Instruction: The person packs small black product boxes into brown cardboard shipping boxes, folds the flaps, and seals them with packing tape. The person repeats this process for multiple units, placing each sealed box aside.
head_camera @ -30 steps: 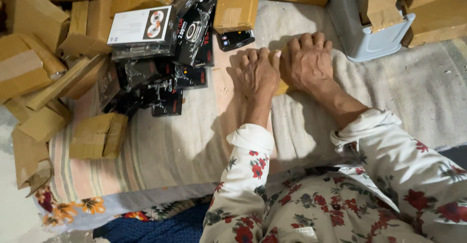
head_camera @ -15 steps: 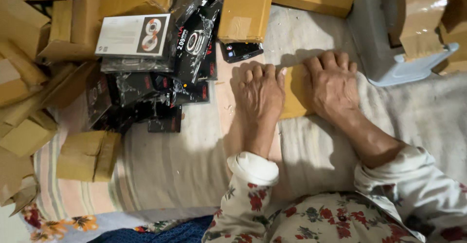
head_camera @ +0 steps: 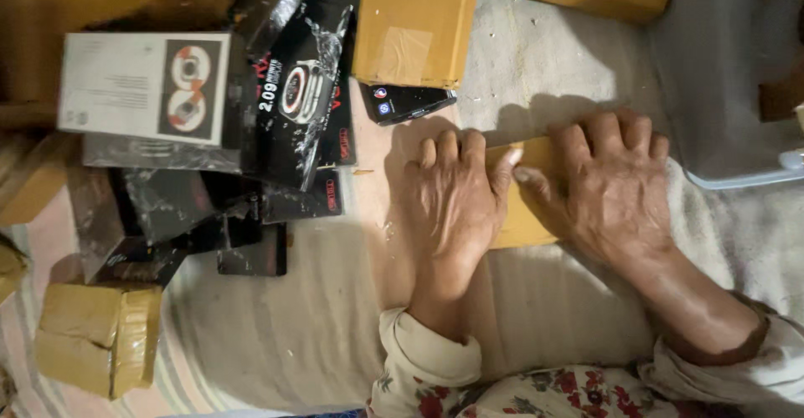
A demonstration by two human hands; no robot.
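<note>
Both of my hands lie flat, palms down, on a small flat brown cardboard piece (head_camera: 521, 209) resting on the pale cloth. My left hand (head_camera: 452, 204) covers its left part, fingers together and pointing away from me. My right hand (head_camera: 607, 188) presses its right part, thumb stretched toward the left hand. Only the strip of cardboard between the two hands shows; the rest is hidden under them. Neither hand grips anything.
A taped brown box (head_camera: 414, 20) lies just beyond my hands, with a dark phone-like item (head_camera: 406, 101) at its near edge. Black glossy product boxes (head_camera: 301, 100) and a white one (head_camera: 142, 87) pile up at left. Taped brown parcels (head_camera: 100, 338) sit near left. A pale plastic bin (head_camera: 737, 83) stands at right.
The view has moved closer and shifted. My hands stay pressed on the cardboard, the right one now a little further from the left, so a strip of cardboard shows between them.
</note>
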